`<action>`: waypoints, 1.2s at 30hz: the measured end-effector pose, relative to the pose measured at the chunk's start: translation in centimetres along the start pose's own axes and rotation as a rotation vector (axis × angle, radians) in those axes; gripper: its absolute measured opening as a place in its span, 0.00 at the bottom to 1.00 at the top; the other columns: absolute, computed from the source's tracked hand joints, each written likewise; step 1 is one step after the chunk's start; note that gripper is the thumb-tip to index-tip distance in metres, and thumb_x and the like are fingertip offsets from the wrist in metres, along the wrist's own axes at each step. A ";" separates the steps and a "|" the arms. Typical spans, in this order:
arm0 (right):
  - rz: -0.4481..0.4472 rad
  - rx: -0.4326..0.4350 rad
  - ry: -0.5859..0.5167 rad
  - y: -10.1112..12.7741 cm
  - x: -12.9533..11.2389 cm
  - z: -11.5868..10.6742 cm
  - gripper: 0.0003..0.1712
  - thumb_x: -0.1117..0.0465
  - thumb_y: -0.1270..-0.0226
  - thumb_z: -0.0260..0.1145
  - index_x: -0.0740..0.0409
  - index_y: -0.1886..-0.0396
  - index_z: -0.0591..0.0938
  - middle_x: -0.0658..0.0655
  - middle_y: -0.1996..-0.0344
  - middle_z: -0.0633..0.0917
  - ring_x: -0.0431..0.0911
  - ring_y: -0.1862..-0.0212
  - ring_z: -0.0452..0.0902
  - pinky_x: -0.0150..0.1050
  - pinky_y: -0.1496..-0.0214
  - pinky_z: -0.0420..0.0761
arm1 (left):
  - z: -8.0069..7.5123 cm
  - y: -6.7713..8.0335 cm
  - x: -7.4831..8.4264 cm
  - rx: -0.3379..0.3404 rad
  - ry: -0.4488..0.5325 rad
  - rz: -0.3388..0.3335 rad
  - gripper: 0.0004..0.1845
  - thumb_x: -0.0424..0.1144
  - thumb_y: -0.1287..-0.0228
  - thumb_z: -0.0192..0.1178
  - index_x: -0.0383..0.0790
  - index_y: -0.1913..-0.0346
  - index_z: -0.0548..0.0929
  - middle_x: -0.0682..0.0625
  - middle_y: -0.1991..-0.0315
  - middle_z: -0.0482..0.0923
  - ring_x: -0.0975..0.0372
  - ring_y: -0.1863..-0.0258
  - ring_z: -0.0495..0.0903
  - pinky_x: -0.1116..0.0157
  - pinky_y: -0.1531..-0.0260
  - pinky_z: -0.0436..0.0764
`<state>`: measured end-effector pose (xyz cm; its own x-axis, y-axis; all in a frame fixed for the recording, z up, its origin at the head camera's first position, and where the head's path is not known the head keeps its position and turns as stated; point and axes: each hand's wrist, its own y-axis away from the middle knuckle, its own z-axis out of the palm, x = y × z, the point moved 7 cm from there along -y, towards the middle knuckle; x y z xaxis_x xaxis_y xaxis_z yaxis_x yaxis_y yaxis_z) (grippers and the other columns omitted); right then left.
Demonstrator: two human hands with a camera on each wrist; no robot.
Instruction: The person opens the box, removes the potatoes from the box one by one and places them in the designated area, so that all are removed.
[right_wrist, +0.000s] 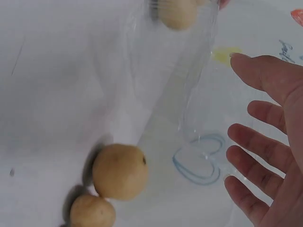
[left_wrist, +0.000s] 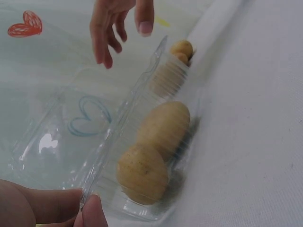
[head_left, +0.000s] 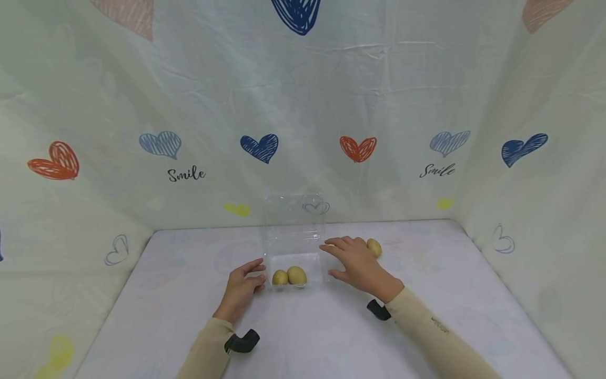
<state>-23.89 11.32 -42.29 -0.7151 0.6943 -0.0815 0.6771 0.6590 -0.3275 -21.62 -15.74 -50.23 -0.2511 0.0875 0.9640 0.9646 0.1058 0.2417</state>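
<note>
My left hand (head_left: pixel 241 292) pinches the clear clamshell box (head_left: pixel 294 247) at 9 o'clock; my right hand (head_left: pixel 357 263) hovers open at 3, fingers spread.

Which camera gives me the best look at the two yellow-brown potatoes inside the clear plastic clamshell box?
The left wrist view: the two yellow-brown potatoes fill the frame close up behind the clear plastic clamshell box wall. The head view shows them small in the tray. The right wrist view catches only one at its top edge.

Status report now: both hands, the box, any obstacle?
Left hand pinches clear plastic clamshell box rim. Right hand open beside box. Two yellow-brown potatoes inside, two more outside by right hand. Nothing blocking.
</note>
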 end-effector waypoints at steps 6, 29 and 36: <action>-0.098 0.000 0.007 -1.2 -1.5 1.0 0.38 0.52 0.41 0.84 0.55 0.32 0.81 0.55 0.38 0.84 0.52 0.38 0.79 0.50 0.37 0.80 | 0.0 -0.1 0.1 -0.001 -0.002 -0.004 0.26 0.23 0.27 0.60 0.28 0.28 0.75 0.33 0.37 0.76 0.60 0.59 0.80 0.71 0.63 0.84; -0.213 -0.186 -0.027 -4.2 -3.4 4.2 0.38 0.52 0.41 0.84 0.52 0.31 0.81 0.52 0.35 0.83 0.50 0.32 0.76 0.49 0.26 0.74 | 0.0 0.2 0.0 0.009 0.002 0.002 0.26 0.21 0.29 0.60 0.26 0.29 0.76 0.32 0.38 0.77 0.61 0.60 0.79 0.71 0.64 0.84; -0.277 -0.214 0.027 -4.9 -3.9 4.7 0.36 0.51 0.41 0.84 0.49 0.33 0.83 0.51 0.38 0.85 0.49 0.35 0.78 0.47 0.28 0.76 | 0.0 0.3 0.1 0.012 0.005 0.002 0.26 0.22 0.29 0.60 0.26 0.29 0.76 0.33 0.38 0.77 0.61 0.60 0.79 0.72 0.65 0.83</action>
<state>-25.24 3.99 -44.80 -0.8740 0.4859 0.0086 0.4808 0.8672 -0.1292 -21.41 -15.67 -50.03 -0.2484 0.0825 0.9651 0.9641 0.1177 0.2381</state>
